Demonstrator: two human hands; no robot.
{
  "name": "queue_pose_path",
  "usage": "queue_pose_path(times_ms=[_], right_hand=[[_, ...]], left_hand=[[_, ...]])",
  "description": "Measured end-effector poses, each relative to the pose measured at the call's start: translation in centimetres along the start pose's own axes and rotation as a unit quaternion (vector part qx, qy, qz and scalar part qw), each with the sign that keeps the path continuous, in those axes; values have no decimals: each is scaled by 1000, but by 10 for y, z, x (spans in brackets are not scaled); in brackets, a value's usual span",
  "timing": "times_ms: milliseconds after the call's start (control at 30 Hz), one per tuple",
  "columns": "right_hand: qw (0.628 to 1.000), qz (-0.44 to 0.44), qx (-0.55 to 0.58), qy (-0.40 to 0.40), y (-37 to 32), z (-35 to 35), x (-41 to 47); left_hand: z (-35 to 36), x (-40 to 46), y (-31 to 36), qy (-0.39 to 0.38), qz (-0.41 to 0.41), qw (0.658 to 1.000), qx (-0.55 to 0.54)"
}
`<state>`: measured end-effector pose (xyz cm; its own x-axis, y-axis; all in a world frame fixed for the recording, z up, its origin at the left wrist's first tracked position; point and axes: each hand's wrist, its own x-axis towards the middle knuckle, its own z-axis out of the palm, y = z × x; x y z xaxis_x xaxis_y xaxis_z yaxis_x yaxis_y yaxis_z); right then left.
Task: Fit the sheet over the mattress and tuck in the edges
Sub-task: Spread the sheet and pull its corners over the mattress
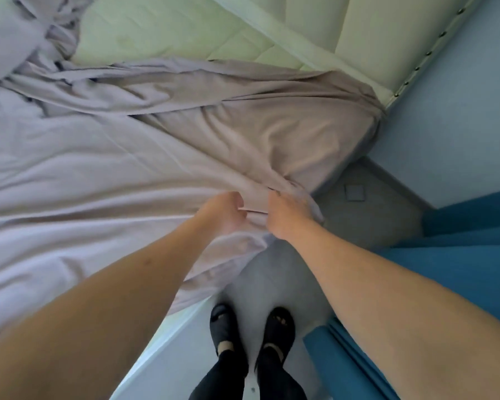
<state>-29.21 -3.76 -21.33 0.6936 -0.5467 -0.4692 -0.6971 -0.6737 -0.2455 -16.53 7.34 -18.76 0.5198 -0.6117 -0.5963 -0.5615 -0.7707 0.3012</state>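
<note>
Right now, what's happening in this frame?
A person stands at the side of a bed, both hands gripping the edge of a lilac sheet. The left hand and right hand pinch the fabric close together near the bed's edge. The sheet already wraps the mattress corner by the headboard, but it lies wrinkled and bunched. Part of the pale green mattress is still bare at the far side, so fitting is only partly done.
</note>
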Motion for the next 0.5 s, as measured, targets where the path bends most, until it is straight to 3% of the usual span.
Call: queue_pose_path(times_ms=[367,500], right_hand=[[982,-166,10,-84,-146,79,-36],[980,-188,14,-68,-182,104,-64]], left_hand=[[10,-93,-162,8,-125,992,-31],[40,-137,-219,-21,-129,990,51]])
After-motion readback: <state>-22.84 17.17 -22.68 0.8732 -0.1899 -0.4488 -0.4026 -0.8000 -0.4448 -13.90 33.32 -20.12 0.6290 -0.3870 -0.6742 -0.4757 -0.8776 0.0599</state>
